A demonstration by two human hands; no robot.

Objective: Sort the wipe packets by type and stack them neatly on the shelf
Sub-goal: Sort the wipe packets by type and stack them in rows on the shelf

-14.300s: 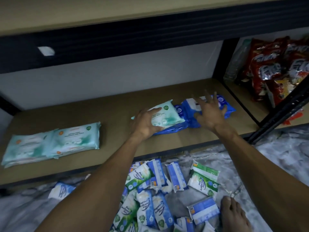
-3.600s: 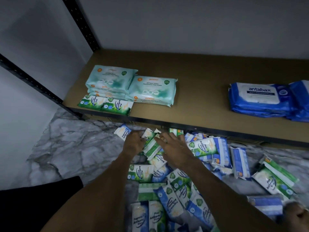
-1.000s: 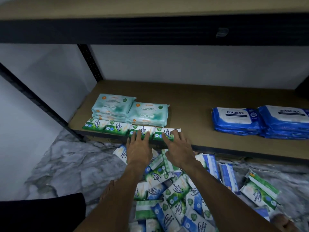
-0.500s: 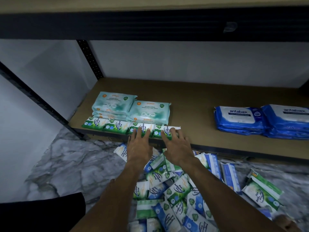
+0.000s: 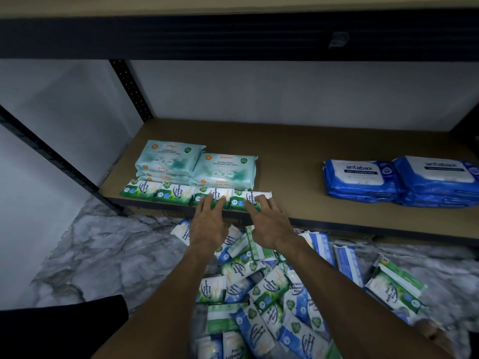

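Observation:
A row of small green pine wipe packets (image 5: 166,193) lies along the front edge of the wooden shelf (image 5: 290,161). My left hand (image 5: 208,224) rests flat with spread fingers on the third packet (image 5: 215,195). My right hand (image 5: 269,221) lies flat on the rightmost packet (image 5: 255,196). Behind the row sit two stacks of teal guardian packs (image 5: 197,164). Two stacks of blue antabax packs (image 5: 399,180) stand at the shelf's right. A heap of mixed green and blue small packets (image 5: 267,294) covers the floor below my arms.
A dark upper shelf beam (image 5: 233,37) runs overhead. A black upright post (image 5: 132,92) stands at the back left, and a diagonal rail (image 5: 51,156) crosses the left side. The floor (image 5: 103,255) is grey marble. My bare foot (image 5: 435,335) shows at the lower right.
Both hands have stayed pressed on the two rightmost green packets over the last second, shifting only slightly. Earlier they were down in the floor heap picking packets.

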